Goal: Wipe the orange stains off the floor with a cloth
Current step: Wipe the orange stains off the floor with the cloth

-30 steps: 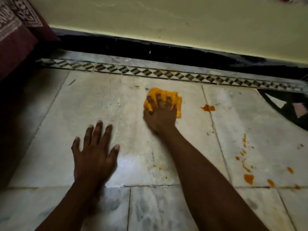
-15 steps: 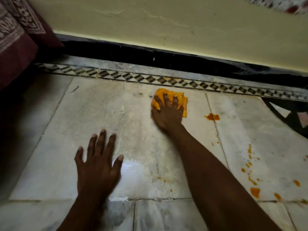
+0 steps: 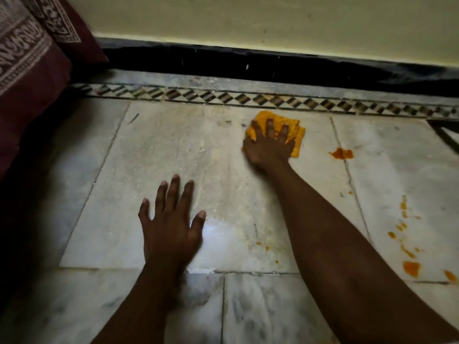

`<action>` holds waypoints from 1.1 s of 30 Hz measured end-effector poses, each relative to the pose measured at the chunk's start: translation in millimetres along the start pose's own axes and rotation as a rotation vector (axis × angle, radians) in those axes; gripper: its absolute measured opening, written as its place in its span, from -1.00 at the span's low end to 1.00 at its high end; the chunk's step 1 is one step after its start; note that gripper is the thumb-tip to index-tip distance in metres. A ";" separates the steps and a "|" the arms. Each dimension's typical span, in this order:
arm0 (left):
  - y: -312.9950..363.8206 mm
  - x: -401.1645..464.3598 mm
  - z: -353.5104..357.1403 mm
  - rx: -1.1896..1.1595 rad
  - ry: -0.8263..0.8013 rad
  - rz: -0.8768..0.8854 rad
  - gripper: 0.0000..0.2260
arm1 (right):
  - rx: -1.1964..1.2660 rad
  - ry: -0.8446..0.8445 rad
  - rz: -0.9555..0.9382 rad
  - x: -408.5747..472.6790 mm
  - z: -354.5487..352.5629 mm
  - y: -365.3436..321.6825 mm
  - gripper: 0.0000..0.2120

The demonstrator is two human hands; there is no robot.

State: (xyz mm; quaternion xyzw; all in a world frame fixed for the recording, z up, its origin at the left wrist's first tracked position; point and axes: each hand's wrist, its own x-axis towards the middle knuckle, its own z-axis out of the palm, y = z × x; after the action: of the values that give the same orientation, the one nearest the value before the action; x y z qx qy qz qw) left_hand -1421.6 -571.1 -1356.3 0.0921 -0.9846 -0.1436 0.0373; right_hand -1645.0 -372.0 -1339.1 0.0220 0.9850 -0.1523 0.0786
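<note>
Orange cloth lies under the right hand, fingers spread, near the patterned border; left hand rests flat, fingers splayed, on open floor.

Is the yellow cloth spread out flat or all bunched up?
Bunched up. The cloth sits in a wrinkled wad under the right hand.

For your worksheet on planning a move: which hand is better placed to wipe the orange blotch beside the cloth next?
The right hand. It already presses the cloth, just left of the orange blotch. The left hand lies flat on the floor, farther away, without a cloth.
</note>
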 end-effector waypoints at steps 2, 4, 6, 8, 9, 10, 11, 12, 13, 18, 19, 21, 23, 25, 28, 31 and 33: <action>2.1 0.2 -3.7 -0.012 -0.003 0.009 -0.34 | -0.068 0.072 -0.195 -50.9 12.6 4.0 -0.40; 2.3 -1.2 -6.4 -0.014 -0.006 0.006 -0.34 | -0.073 0.090 -0.367 -115.1 20.7 30.2 -0.38; 0.2 -3.3 -5.2 -0.018 -0.013 0.011 -0.34 | -0.095 0.062 -0.326 -154.4 19.0 69.9 -0.37; -0.7 -2.3 -3.7 -0.028 -0.023 0.011 -0.34 | -0.137 0.130 -0.167 -141.2 7.2 94.7 -0.36; -0.4 -0.6 -4.0 -0.033 -0.022 0.010 -0.34 | -0.139 0.121 -0.065 -124.2 0.7 93.6 -0.36; 0.4 -0.5 -4.4 -0.036 -0.021 0.006 -0.34 | -0.109 0.103 0.029 -107.9 -3.0 84.8 -0.37; 0.7 -0.6 -5.4 -0.034 -0.014 0.003 -0.34 | -0.064 0.076 0.111 -96.2 -3.0 69.6 -0.38; 2.0 -0.9 -6.1 -0.033 -0.011 0.002 -0.34 | -0.029 0.064 0.164 -92.2 0.7 53.0 -0.37; 2.8 -2.0 -7.7 -0.034 -0.011 -0.006 -0.34 | -0.006 0.063 0.163 -97.3 6.1 37.8 -0.37; 5.1 -3.8 -7.7 -0.033 -0.036 0.005 -0.34 | -0.121 0.150 -0.261 -228.1 40.3 49.4 -0.37; 4.7 -3.7 -7.3 -0.031 -0.039 0.005 -0.34 | -0.134 0.132 -0.279 -243.0 38.0 65.3 -0.37; 4.2 -3.3 -6.5 -0.028 -0.035 0.007 -0.34 | -0.134 0.134 -0.194 -241.0 27.4 94.0 -0.38; 5.4 -3.5 -6.6 -0.045 -0.024 0.004 -0.35 | -0.112 0.161 -0.021 -211.6 18.8 99.4 -0.37; 5.9 -3.9 -6.8 -0.036 -0.023 0.005 -0.35 | -0.050 0.169 0.112 -175.2 16.9 76.0 -0.35; 5.6 -3.5 -8.1 -0.028 -0.016 0.022 -0.34 | -0.047 0.124 0.076 -170.9 27.2 39.0 -0.34; 4.5 -4.8 -8.8 -0.045 0.004 0.024 -0.33 | -0.097 0.176 -0.207 -233.2 39.9 42.1 -0.39; 3.6 -4.5 -7.4 -0.059 0.015 0.037 -0.32 | -0.121 0.123 -0.268 -268.0 38.2 68.2 -0.40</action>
State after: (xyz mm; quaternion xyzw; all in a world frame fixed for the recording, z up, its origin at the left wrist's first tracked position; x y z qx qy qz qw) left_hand -1417.1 -568.8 -1348.4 0.0739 -0.9812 -0.1710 0.0497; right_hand -1370.3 -323.9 -1352.0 -0.1050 0.9894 -0.1004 -0.0016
